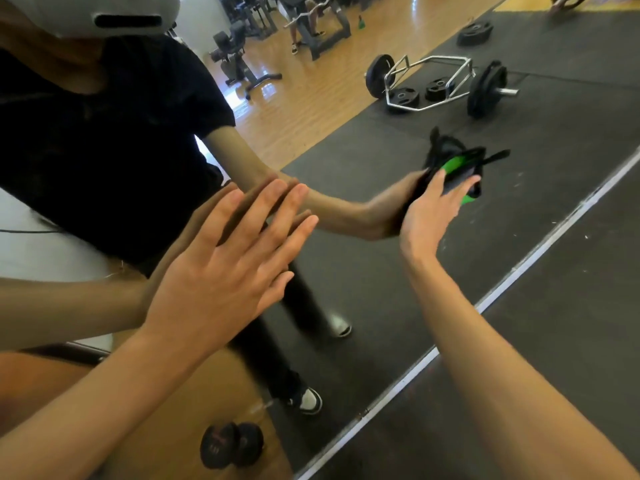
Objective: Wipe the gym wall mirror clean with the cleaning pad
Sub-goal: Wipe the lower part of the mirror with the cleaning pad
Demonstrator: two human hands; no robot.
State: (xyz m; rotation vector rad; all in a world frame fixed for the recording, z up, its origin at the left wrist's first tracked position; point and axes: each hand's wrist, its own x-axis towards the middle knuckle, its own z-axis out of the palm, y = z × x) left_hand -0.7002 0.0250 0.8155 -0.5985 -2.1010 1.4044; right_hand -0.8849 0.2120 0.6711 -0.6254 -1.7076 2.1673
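left hand (221,271) flat on the mirror (398,271), fingers straight, holding nothing. right hand (429,216) at 2 o'clock presses the black-and-green cleaning pad (457,168) to the glass, fingers extended. reflected trap bar (433,81) at 1 o'clock.

Both hands are flat against the mirror (381,271), so nothing passes forward. Along the glass, room lies open toward 12 and 3 o'clock; at 6 o'clock the white bottom frame (426,358) blocks.
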